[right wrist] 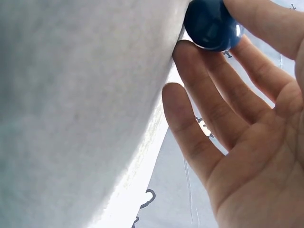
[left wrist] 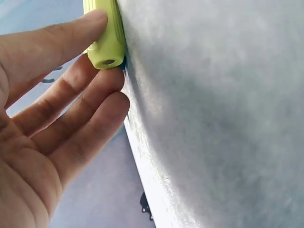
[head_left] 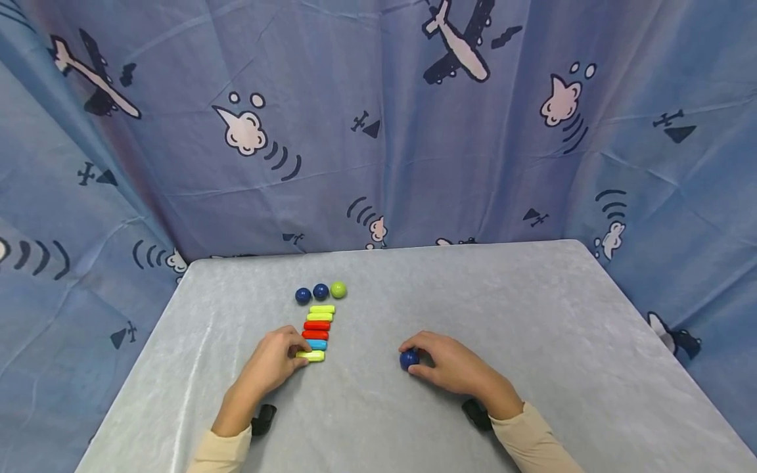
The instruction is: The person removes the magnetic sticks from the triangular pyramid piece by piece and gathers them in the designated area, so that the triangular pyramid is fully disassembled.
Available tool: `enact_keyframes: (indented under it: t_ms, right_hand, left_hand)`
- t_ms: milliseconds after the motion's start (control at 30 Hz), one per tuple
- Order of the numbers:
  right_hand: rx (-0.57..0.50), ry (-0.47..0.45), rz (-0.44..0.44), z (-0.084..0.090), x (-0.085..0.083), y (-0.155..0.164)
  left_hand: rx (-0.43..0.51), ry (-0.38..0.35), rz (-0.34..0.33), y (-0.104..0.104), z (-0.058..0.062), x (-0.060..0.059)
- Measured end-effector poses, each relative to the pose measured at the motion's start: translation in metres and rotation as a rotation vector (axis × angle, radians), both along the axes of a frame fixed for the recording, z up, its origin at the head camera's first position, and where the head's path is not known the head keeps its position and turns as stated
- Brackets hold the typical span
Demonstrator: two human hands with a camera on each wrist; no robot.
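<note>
My left hand [head_left: 274, 358] pinches a short yellow-green stick [head_left: 312, 356] between thumb and fingers. In the left wrist view this stick [left wrist: 109, 40] has ribbed sides and a small dark hole in its near end. It is the nearest piece of a column on the table; beyond it lie a light blue stick [head_left: 317, 344], two red sticks [head_left: 316, 326] and two more yellow-green sticks [head_left: 322, 309]. To the right, my right hand [head_left: 452, 362] holds a glossy dark blue ball [head_left: 409, 359] by thumb and fingertips. The right wrist view shows the ball [right wrist: 211, 23] close at the table surface.
Behind the stick column, two dark blue balls [head_left: 321, 292] and a yellow-green ball [head_left: 339, 290] form a row. A pale grey cloth covers the table [head_left: 503, 289]. Blue curtains [head_left: 331, 98] printed with airplanes hang behind and at both sides.
</note>
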State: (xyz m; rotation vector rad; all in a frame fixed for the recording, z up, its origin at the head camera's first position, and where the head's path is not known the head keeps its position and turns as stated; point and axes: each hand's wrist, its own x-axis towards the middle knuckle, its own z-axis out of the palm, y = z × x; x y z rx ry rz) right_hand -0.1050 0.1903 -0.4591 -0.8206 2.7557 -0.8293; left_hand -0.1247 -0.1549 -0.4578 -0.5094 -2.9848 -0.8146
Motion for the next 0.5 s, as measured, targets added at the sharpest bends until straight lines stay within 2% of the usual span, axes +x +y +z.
enact_keyframes:
  t_ms: [167,500]
  right_hand:
    - [-0.002,0.001,0.001,0.0012,-0.0001,-0.0005]
    - [-0.003,0.005,0.009,0.001,-0.0003,-0.0009]
  left_hand:
    - [-0.025,-0.01,0.042,0.0006,0.0012,0.0005]
    - [-0.011,-0.006,0.038,-0.0004,-0.0006,-0.0009]
